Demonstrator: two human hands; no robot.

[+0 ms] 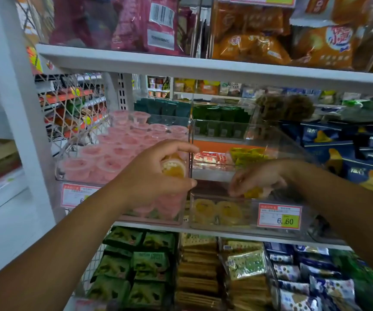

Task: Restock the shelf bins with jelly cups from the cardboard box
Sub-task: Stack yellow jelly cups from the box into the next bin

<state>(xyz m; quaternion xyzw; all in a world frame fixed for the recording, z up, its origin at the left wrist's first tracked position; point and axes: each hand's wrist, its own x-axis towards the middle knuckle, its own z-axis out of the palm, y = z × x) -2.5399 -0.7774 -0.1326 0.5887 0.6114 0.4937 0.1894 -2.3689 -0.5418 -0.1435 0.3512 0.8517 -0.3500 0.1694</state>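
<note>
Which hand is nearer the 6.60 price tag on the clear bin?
Right. The right hand, holding a yellow jelly cup, is just above the price tag; the left hand, gripping another, is farther left, before the pink-cup bin.

Light was dim and even, colours muted; the frame was soft, blurred at the right edge, with wide-angle bowing of the shelf (203, 63).

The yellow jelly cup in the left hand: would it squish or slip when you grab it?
Probably not squishy: the small yellow plastic jelly cup looks round and undented in the curled grip of the left hand. It seems light, since a few fingers carry it. Its shiny plastic may be slippery, and being round, it might roll on its side.
</note>
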